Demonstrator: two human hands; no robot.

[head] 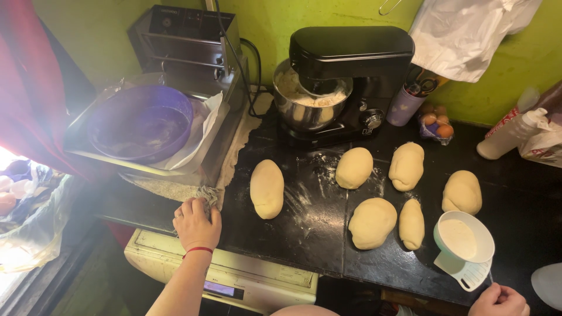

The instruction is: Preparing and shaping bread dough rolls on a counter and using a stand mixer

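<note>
Standing at the dark surface (316,234), the person has the left hand (196,223) pressed down at about eight o'clock, fingers curled together on a grey cloth (206,195) at the surface's edge. The right hand (499,301) sits at the five o'clock corner, mostly cut off by the frame; I cannot tell whether its fingers are apart or closed.

Six shaped dough loaves lie on the floured surface: one (267,188) alone near the middle, five more (372,222) clustered toward three o'clock, apart from one another. So the shaping looks largely done. More dough sits in the steel bowl (304,105) of the black mixer (351,64) at twelve o'clock, which suggests another batch remains. A white scoop of flour (465,243) rests at four o'clock, near the right hand. A purple bowl (140,122) stands at ten o'clock.
</note>
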